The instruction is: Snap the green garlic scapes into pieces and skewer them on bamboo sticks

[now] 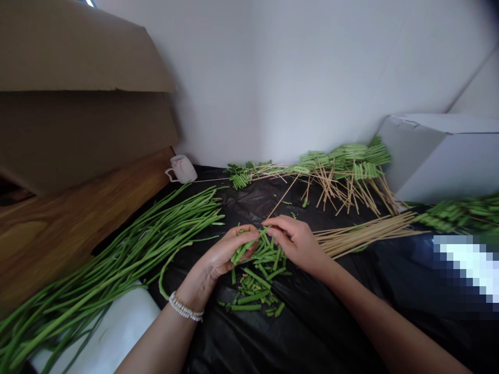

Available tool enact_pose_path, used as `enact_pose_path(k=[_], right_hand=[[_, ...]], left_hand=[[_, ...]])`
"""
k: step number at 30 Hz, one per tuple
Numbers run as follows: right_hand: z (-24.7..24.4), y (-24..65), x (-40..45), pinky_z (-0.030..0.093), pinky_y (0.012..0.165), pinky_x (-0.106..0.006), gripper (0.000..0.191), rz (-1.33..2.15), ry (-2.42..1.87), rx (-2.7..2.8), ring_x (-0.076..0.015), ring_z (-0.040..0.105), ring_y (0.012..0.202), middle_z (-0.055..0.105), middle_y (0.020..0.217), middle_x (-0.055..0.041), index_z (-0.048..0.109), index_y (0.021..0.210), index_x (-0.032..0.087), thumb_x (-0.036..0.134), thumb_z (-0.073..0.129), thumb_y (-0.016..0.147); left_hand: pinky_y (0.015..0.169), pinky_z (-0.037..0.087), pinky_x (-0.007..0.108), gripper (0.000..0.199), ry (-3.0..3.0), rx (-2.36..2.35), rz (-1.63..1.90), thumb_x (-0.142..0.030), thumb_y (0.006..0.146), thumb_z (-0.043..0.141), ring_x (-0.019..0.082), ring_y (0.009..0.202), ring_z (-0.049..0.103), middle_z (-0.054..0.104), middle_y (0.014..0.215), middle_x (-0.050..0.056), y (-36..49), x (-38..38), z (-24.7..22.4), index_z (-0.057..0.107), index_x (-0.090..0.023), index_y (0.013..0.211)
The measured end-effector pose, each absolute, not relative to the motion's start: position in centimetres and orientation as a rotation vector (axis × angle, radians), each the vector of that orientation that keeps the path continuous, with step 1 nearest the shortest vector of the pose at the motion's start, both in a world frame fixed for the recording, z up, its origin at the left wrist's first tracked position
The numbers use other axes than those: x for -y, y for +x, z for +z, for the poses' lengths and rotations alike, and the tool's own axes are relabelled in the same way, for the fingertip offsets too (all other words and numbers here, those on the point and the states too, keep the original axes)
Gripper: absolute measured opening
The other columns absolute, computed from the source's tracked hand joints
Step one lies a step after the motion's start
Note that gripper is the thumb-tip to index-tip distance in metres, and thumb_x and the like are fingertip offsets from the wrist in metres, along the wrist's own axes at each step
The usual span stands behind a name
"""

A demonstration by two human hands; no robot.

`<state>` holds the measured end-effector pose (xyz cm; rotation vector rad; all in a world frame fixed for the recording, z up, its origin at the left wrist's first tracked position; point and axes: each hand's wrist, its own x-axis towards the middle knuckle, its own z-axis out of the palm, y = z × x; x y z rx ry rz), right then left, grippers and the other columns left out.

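2 hands together: left hand (224,254) clutching cut green beans (245,246), right hand (294,241) at the end of a bamboo skewer (284,195) slanting away; white mug (183,169) well beyond them

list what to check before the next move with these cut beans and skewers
1. Left hand: ok, a small bunch of cut bean pieces sits in its fingers.
2. Thin bamboo skewer: ok, it runs back from between the hands over the black plastic sheet.
3. Right hand: cannot tell whether its fingertips hold the skewer.
4. Loose cut beans: ok, piled just below the hands.
5. Spare bamboo skewers: ok, bundled beside the right hand.
6. Skewer tip: cannot tell, hidden by the hands.
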<state>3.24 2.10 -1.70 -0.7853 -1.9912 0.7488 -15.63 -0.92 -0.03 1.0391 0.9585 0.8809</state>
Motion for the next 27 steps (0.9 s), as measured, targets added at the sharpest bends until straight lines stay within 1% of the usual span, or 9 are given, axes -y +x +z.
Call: enact_pose_path(k=[3,7,10,12,14,16,22,24,27], right_hand=[[-2.1,3.5,-2.1,0.047,0.079,-0.031,0.025,0.317,-0.747,2.287,-0.0188,0.060,0.088,0.064,0.095,-0.0088,0.062,0.106,0.017,0.017,0.039,0.097],[-2.4,3.4,-1.8,0.044,0.070,-0.031,0.016,-0.172,-0.764,2.558,-0.0203,0.056,0.081,0.059,0.086,-0.0075,0.059,0.093,0.016,0.012,0.043,0.094],[-2.3,3.1,-1.4,0.039,0.065,-0.032,0.017,-0.377,-0.722,2.585,-0.0198,0.053,0.072,0.058,0.081,-0.0062,0.058,0.086,0.017,0.012,0.043,0.093],[-2.3,2.9,-1.2,0.035,0.061,-0.031,0.019,-0.384,-0.736,2.564,-0.0191,0.052,0.070,0.057,0.076,-0.0055,0.057,0.082,0.018,0.012,0.042,0.092],[-2.2,2.6,-1.0,0.032,0.059,-0.030,0.019,-0.262,-0.815,2.494,-0.0179,0.051,0.068,0.057,0.073,-0.0047,0.056,0.080,0.018,0.013,0.042,0.092],[-2.2,2.3,-0.9,0.030,0.058,-0.029,0.019,0.005,-0.916,2.364,-0.0156,0.050,0.064,0.057,0.070,-0.0025,0.054,0.076,0.019,0.015,0.042,0.090],[-1.5,2.3,-1.4,0.032,0.048,-0.023,0.027,1.239,-0.938,1.794,-0.0099,0.044,0.047,0.048,0.053,0.0051,0.045,0.065,0.022,0.027,0.038,0.091],[-1.5,2.6,-2.0,0.030,0.043,-0.022,0.026,1.391,-0.924,1.627,-0.0091,0.041,0.041,0.046,0.051,0.0068,0.048,0.069,0.022,0.033,0.040,0.090],[-1.9,3.5,-3.2,0.030,0.041,-0.023,0.023,1.301,-1.020,1.585,-0.0096,0.040,0.040,0.047,0.050,0.0071,0.058,0.079,0.021,0.040,0.049,0.087]], left_hand=[[0.042,0.023,0.020,0.030,1.057,-0.987,0.879,-0.036,0.078,0.068,0.005,0.044,0.035,0.043,0.055,-0.006,-15.6,1.0,0.3,0.049,-0.016,0.065],[0.044,0.025,0.020,0.032,1.087,-1.004,0.852,-0.039,0.080,0.066,0.006,0.046,0.037,0.044,0.055,-0.005,-15.6,0.8,-0.2,0.050,-0.016,0.065],[0.045,0.025,0.019,0.032,1.126,-1.025,0.827,-0.044,0.081,0.065,0.006,0.047,0.037,0.047,0.057,-0.004,-15.6,0.8,-0.7,0.056,-0.015,0.070],[0.047,0.027,0.019,0.034,1.187,-1.023,0.841,-0.046,0.081,0.066,0.007,0.050,0.039,0.048,0.059,-0.003,-15.6,0.8,-0.9,0.058,-0.015,0.071],[0.051,0.030,0.019,0.035,1.251,-1.014,0.877,-0.046,0.081,0.067,0.007,0.054,0.041,0.050,0.061,-0.002,-15.5,0.9,-1.0,0.058,-0.014,0.071],[0.052,0.031,0.019,0.035,1.299,-1.020,0.915,-0.047,0.080,0.068,0.007,0.055,0.041,0.051,0.064,-0.002,-15.2,1.0,-1.0,0.059,-0.014,0.073],[0.049,0.033,0.018,0.033,1.186,-0.902,1.049,-0.045,0.081,0.066,0.006,0.051,0.040,0.050,0.063,-0.002,-15.1,1.4,-0.3,0.057,-0.015,0.072],[0.046,0.032,0.017,0.033,1.123,-0.865,1.082,-0.043,0.082,0.066,0.006,0.049,0.039,0.048,0.060,-0.003,-15.2,1.4,0.0,0.055,-0.015,0.070],[0.044,0.031,0.016,0.033,1.035,-0.886,1.146,-0.042,0.082,0.066,0.005,0.047,0.038,0.047,0.058,-0.004,-15.3,1.0,0.0,0.053,-0.015,0.069]])
